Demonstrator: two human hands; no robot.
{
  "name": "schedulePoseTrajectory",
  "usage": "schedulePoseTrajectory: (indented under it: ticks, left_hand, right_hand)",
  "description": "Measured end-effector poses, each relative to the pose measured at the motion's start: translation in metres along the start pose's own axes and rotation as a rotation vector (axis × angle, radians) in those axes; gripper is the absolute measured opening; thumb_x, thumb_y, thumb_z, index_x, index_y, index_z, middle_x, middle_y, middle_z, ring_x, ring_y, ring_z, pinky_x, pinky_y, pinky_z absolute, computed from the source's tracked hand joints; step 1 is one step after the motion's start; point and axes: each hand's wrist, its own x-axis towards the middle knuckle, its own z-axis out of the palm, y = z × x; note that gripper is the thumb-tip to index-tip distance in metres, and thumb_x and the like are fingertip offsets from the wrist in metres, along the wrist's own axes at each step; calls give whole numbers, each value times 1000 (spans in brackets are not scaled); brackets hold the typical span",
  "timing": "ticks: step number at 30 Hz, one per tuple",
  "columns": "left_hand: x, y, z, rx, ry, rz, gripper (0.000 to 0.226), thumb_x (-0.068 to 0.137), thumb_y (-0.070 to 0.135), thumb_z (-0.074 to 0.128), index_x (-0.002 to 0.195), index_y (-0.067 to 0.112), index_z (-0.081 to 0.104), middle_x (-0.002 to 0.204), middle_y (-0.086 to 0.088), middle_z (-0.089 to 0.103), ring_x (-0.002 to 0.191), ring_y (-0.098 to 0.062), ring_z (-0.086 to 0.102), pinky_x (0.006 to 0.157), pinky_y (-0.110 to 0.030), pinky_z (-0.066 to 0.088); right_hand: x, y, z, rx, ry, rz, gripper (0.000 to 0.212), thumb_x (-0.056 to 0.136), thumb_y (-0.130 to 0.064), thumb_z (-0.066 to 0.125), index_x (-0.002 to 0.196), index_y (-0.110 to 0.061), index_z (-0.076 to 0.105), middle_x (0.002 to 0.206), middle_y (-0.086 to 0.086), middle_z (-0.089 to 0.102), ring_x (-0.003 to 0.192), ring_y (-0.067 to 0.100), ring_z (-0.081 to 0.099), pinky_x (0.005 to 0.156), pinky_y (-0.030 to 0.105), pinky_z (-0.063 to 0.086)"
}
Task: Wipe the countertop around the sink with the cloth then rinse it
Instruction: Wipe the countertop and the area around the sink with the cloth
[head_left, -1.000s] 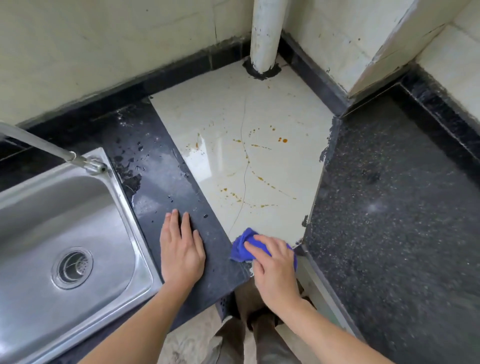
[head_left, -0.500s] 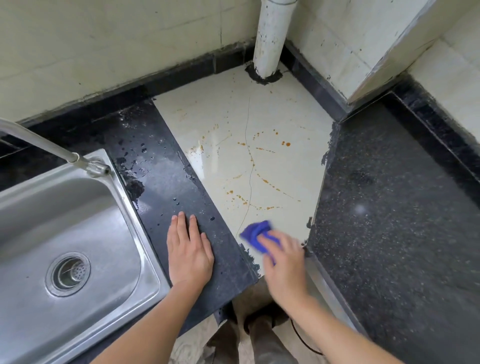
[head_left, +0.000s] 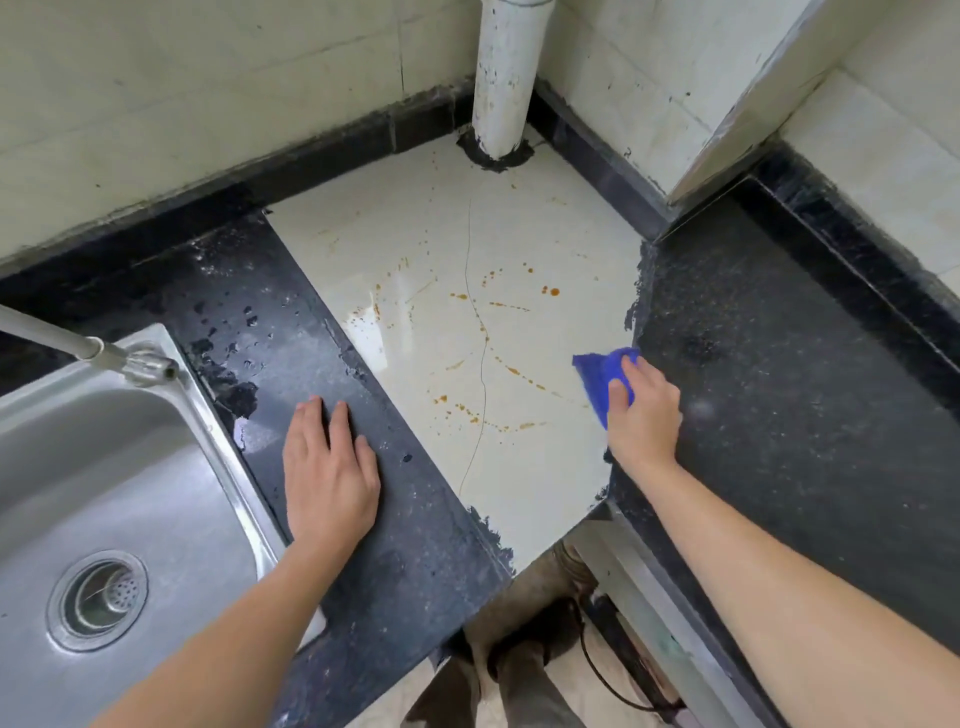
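At the tile's right edge, just beside the dark right-hand counter (head_left: 779, 389), right hand (head_left: 644, 415) grips the blue cloth (head_left: 602, 379) and presses it down. Left hand (head_left: 330, 467) lies flat, fingers straight, on the black strip (head_left: 405, 545) between sink (head_left: 156, 467) and tile (head_left: 441, 234). Hands well apart.

Progress, judged: wiping under way, not done.
- Orange-brown spatter (head_left: 519, 371) is spread across mid-tile, left of the cloth.
- Droplets (head_left: 244, 317) stand on the strip near the tap (head_left: 104, 356).
- Rinse not yet begun; cloth well apart from sink.

Containers: the sink is the only one. Basin looks wet but shows no standing water; strainer (head_left: 97, 600) sits in the drain. No stream visible at the tap.
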Motion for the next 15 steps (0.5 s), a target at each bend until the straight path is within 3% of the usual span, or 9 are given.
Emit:
schedulePoseTrajectory:
  ticks: [3,7,9,11,13,15]
  left_hand:
    - [0,0,4,23,-2,10,52,95,27,31,133,-6,45,142,-30,37,134,-46,31,113,-51,24]
    - [-1,2,-1,23,-17,-1,53,94,27,30,133,-5,45,144,-30,36,135,-45,29,113,-51,23]
    - [-1,2,-1,21,-17,-6,53,94,27,30,133,-5,46,143,-31,37,135,-45,30,113,-51,24]
    - [0,2,0,21,-9,-6,54,93,27,30,132,-6,47,143,-31,38,135,-45,30,113,-51,23]
    - [0,1,1,18,-7,-11,54,93,28,30,132,-5,47,143,-31,38,135,-45,30,114,-50,22]
    - [0,2,2,21,-6,-8,54,93,28,30,133,-5,47,144,-30,38,136,-45,30,114,-49,21]
  right_hand:
    - [-61,-16,21,-43,-73,-299,40,92,-22,48,130,-17,58,139,-1,51,122,22,42,97,41,35]
    - [-88,-17,0,66,-395,-534,36,90,-12,59,125,-19,62,130,-15,52,118,10,44,104,30,34]
    - [-58,-10,-16,97,-378,-440,34,87,-8,64,120,-16,65,121,-14,56,115,12,50,103,27,35]
    - [-7,3,-22,64,-119,-242,32,85,-6,63,117,-7,66,119,4,63,112,28,56,99,30,36]
    - [30,5,-16,-4,39,-35,37,90,-10,56,126,-3,58,131,16,56,118,38,50,100,36,33]
    - [24,-11,10,-85,89,-24,39,93,-12,51,132,-8,53,141,12,47,122,37,42,99,43,34]
